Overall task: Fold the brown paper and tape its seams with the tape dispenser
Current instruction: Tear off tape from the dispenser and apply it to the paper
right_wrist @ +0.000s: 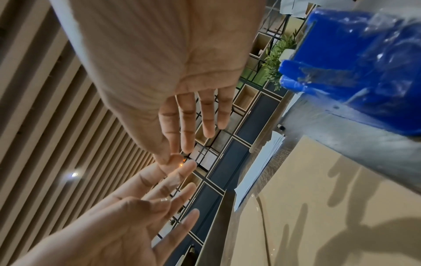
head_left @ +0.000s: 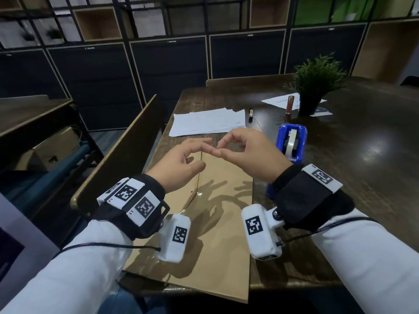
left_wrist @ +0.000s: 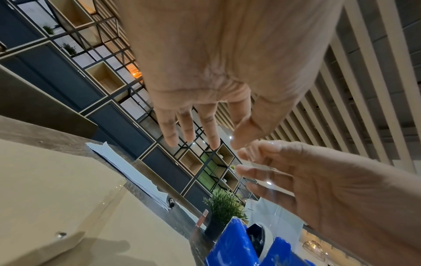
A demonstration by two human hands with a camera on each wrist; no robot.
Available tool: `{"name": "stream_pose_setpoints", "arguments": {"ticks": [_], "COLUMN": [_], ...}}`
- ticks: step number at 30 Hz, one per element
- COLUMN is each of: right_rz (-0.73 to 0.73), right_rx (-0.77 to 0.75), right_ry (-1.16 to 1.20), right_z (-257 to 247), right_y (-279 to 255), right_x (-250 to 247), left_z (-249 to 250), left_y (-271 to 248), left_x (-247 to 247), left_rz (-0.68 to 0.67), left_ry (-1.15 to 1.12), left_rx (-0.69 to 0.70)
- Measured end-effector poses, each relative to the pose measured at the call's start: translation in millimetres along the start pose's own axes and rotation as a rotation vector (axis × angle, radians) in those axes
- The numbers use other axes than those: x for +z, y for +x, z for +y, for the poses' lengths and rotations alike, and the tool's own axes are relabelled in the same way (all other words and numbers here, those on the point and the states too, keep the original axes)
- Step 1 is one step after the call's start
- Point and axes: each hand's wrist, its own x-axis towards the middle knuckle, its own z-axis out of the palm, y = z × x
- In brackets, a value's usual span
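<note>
Keep clear tape strip (left_wrist: 262,172) taut, pinched between right hand (head_left: 250,155) fingertips and relaxed left hand (head_left: 181,168); lower onto brown paper (head_left: 217,223) seam.

Head view downward; wrist views close, upward.

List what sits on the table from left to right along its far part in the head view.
Stack of white sheets → small dark marker → blue tape dispenser → potted plant.
</note>
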Motion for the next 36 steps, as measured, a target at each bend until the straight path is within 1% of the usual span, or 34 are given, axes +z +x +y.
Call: {"name": "stream_pose_setpoints", "arguments": {"ticks": [6, 10, 13, 18, 21, 23, 24, 25, 27, 30, 32, 36], "right_rz": [-0.083, -0.127, -0.119, -0.047, -0.021, 0.006, 0.020, 0.032, 0.038, 0.004, -0.030, -0.101], "right_rx": [0.085, 0.097, 0.092, -0.030, -0.146, -0.211, -0.221, -0.211, -0.136, 0.032, 0.118, 0.213], "right_ry": [0.175, 0.208, 0.202, 0.084, 0.018, 0.019, 0.035, 0.056, 0.110, 0.212, 0.278, 0.328], "right_z": [-9, -10, -11, -19, -23, -25, -25, -24, -21, -12, -7, 0], "right_y": [4, 7, 9, 8, 4, 2, 1, 2, 3, 3, 1, -5], "right_x": [5, 8, 12, 24, 30, 33, 34, 35, 37, 39, 42, 46], "left_z": [-4, -8, -12, -16, -19, -23, -25, -28, -33, -37, -41, -49], "left_y": [-6, -12, -15, -18, -17, -15, -14, -14, -13, -9, -7, -9], "left_x": [-9, -13, -16, -21, -26, -29, -30, -31, -33, -36, -36, -34], "left_rz": [0.016, 0.016, 0.009, 0.004, 0.011, 0.017, 0.019, 0.018, -0.015, -0.181, -0.277, -0.363], "left_ry": [0.013, 0.012, 0.008, -0.013, -0.002, 0.068, 0.091, 0.095, 0.120, 0.312, 0.435, 0.514], "left_rx": [0.010, 0.016, 0.026, -0.005, -0.037, -0.100, -0.140, -0.178, -0.245, -0.337, -0.386, -0.455]}}
